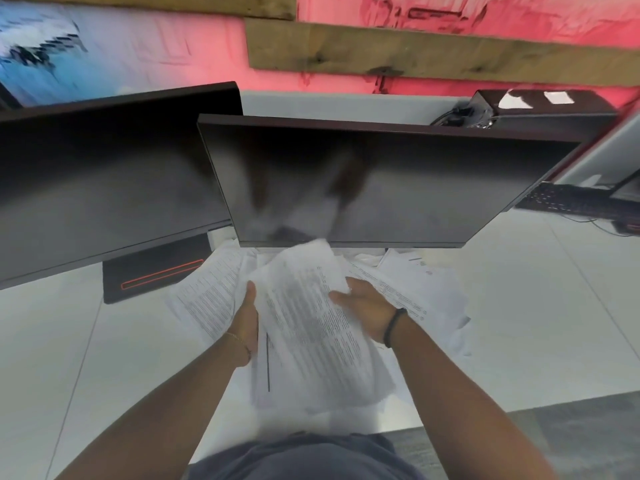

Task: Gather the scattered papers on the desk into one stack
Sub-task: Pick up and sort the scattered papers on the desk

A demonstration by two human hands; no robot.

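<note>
Bundle of printed white papers (311,327), dense black text, motion-blurred, held above the white desk (519,323), tilted, far end near the monitor's lower edge, near end fanned and uneven. Loose sheets (207,299) lie flat on the desk to the left, text side up, partly under the bundle. More sheets (426,292) spread to the right, overlapping, edges misaligned, one corner curled.
</note>
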